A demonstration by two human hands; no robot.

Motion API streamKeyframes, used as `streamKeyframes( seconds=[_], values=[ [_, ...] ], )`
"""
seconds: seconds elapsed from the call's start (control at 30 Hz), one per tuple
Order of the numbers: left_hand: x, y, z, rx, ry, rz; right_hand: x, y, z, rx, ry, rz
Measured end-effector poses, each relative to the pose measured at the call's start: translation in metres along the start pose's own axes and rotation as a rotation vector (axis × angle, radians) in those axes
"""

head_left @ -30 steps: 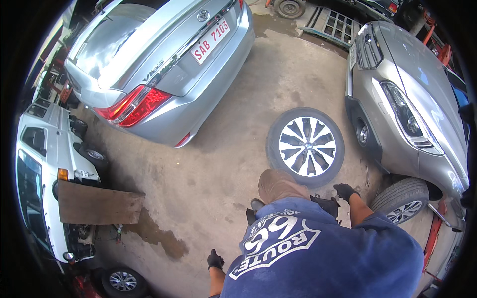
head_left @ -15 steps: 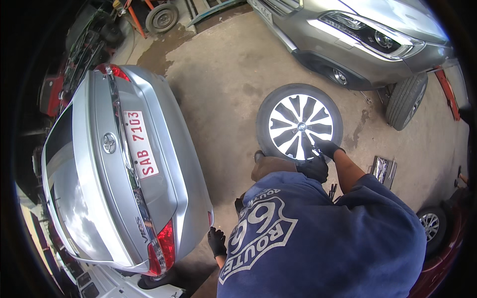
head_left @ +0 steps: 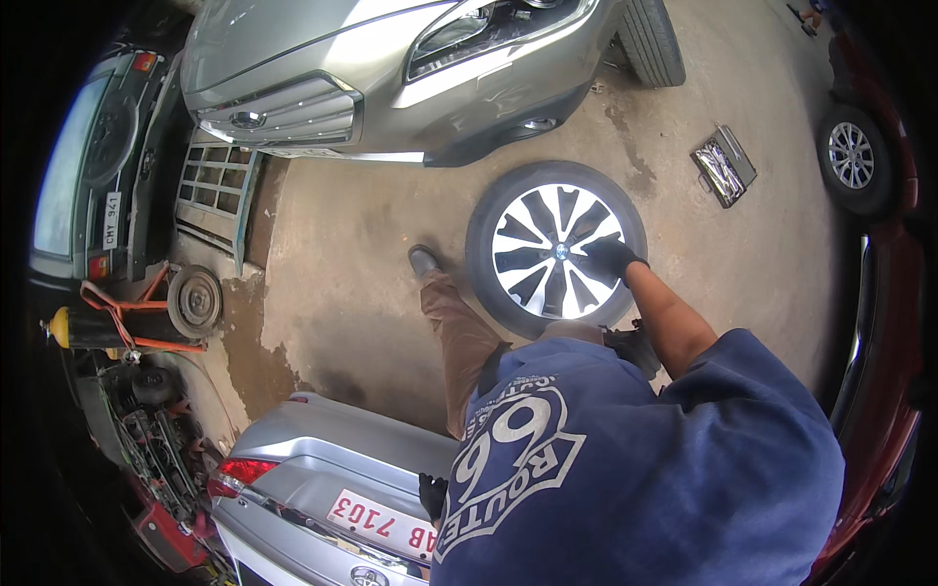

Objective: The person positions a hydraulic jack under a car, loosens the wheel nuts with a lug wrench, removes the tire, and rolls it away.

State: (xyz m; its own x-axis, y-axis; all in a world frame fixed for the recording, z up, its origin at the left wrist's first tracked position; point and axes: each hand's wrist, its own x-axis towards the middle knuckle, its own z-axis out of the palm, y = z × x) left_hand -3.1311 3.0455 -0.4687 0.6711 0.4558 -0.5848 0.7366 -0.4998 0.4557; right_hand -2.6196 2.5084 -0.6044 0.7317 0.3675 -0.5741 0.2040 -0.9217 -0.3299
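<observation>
A large car wheel [head_left: 508, 311] with a black tyre and silver-and-black spokes is on the floor before me, its face upward. My right hand [head_left: 614, 260], in a black glove, is over the spokes right of the hub. Its fingers look curled onto the wheel, their tips partly hidden. At lower left, next to a silver sedan's [head_left: 322, 454] rear plate, my gloved left hand [head_left: 432, 493] hangs with its fingers apart and nothing visible in it. My shirt hides part of that hand. A black item [head_left: 635, 350] beside my right forearm is unclear.
A grey SUV [head_left: 489, 93] stands beyond the wheel. An open metal tool case [head_left: 723, 168] lies to its right, and a dark red vehicle [head_left: 891, 166] lines the right side. At left are a trolley with a yellow-topped cylinder [head_left: 88, 327] and a bare rim [head_left: 195, 301].
My view has turned to the left around the wheel, and the sedan now sits lower. My right hand has shifted from the near part of the spokes toward the hub. One boot shows farther left.
</observation>
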Motion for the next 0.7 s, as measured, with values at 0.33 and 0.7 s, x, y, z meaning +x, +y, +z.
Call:
streamKeyframes(
  seconds=[0.33,0.7],
  values=[
    [0.504,0.222,-0.162,0.445,-0.42,-0.49,0.106,-0.171,0.143,0.513,0.134,0.443],
    [0.641,0.451,0.163,0.2,-0.777,-0.072,0.146,-0.308,0.262,2.371,0.235,1.176]
  ],
)
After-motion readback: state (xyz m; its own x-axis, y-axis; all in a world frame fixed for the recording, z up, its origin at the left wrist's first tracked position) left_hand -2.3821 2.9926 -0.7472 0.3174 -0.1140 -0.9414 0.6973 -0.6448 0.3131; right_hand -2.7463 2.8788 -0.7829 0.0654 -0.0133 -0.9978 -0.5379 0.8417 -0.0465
